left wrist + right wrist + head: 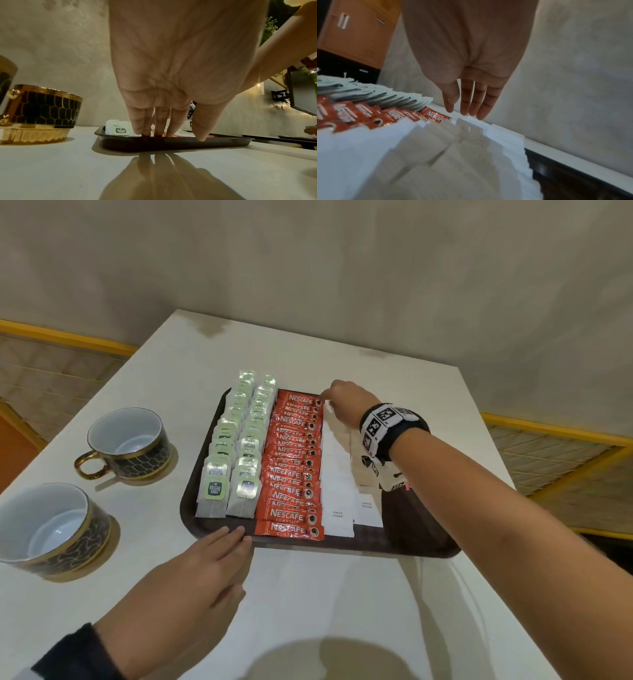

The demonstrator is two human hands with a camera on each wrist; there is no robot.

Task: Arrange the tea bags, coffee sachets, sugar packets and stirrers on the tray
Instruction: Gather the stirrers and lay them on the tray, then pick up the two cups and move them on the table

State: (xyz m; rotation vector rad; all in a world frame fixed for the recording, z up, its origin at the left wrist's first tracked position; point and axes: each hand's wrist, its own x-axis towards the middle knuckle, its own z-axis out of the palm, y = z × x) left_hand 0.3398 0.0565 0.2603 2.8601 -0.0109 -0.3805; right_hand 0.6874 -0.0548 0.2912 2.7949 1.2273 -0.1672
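Our right fingers hang straight and close together, tips just at the far ends of the white sugar packets; they curl round nothing, and we cannot tell whether they press the paper or hover a hair above it. The right hand reaches to the back of the tray, probably to nudge the packet ends into one even line beside the coffee.

Our left fingers are also straight and flat, tips resting on the near rim of the dark tray. The left hand holds nothing; it seems placed there to keep the tray from sliding while the other hand pushes.

On the tray the goods lie in overlapping columns so each label shows: two columns of tea bags at the left, the red coffee sachets touching them in the middle, then the sugar packets at the right, partly under our right wrist. The tray's right edge shows bare, likely kept for stirrers, which we cannot see anywhere.

Two dark, gold-trimmed cups stand on the white table to the left, well apart from the tray.
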